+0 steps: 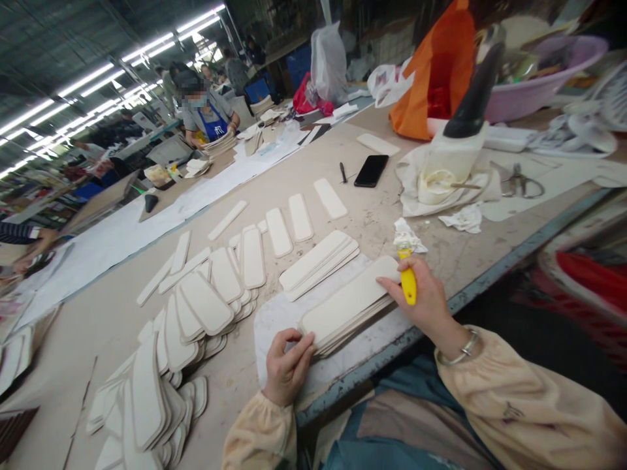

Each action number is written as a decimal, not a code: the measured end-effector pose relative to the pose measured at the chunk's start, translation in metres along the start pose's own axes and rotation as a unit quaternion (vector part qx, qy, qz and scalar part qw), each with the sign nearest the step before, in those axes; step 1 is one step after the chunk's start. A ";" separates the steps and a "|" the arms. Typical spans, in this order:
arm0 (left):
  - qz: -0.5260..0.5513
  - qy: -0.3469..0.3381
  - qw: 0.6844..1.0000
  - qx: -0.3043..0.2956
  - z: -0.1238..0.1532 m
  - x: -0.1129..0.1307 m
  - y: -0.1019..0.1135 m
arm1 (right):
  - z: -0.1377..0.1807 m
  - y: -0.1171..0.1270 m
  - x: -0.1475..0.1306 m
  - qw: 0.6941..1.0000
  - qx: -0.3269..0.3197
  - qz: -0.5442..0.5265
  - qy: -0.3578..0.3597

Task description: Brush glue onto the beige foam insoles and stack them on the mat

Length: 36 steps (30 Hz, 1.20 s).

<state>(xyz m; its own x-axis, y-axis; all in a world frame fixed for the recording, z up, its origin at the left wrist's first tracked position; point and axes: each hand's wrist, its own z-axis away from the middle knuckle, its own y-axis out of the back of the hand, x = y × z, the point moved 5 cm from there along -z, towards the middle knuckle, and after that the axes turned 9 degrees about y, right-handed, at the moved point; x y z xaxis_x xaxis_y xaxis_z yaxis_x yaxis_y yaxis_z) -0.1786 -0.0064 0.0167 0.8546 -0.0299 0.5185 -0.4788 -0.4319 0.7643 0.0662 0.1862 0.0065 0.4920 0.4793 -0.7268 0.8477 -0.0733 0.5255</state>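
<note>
Near the table's front edge lies a stack of long white rounded panels, on a pale sheet. My left hand has its fingers closed at the stack's left corner, thumb and forefinger at the top panel. My right hand is wrapped round a yellow-handled scraper whose blade end is covered with white paste. The thumb of that hand touches the right end of the top panel. Just behind is a second, smaller stack of white panels.
Many overlapping white panels spread over the left of the table. At the back right are a white cut-open container, scissors, a black phone, an orange bag and a pink basin. A co-worker stands beyond.
</note>
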 end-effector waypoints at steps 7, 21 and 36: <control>-0.010 -0.030 0.999 0.011 -0.001 0.003 0.001 | -0.001 0.002 0.000 1.000 0.021 0.008 0.018; -0.030 -0.099 0.995 0.003 -0.006 0.009 0.002 | -0.007 0.000 0.007 0.997 0.011 -0.010 0.076; -0.022 -0.143 0.989 -0.014 -0.007 0.010 0.003 | -0.014 0.006 0.001 0.989 -0.019 0.084 0.120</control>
<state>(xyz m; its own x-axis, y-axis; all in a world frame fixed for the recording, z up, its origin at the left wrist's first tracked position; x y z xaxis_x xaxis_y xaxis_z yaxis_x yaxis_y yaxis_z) -0.1730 -0.0014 0.0268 0.8952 -0.2668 0.3570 -0.4410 -0.4140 0.7964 0.0692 0.1987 0.0149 0.5609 0.6568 -0.5040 0.7469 -0.1387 0.6503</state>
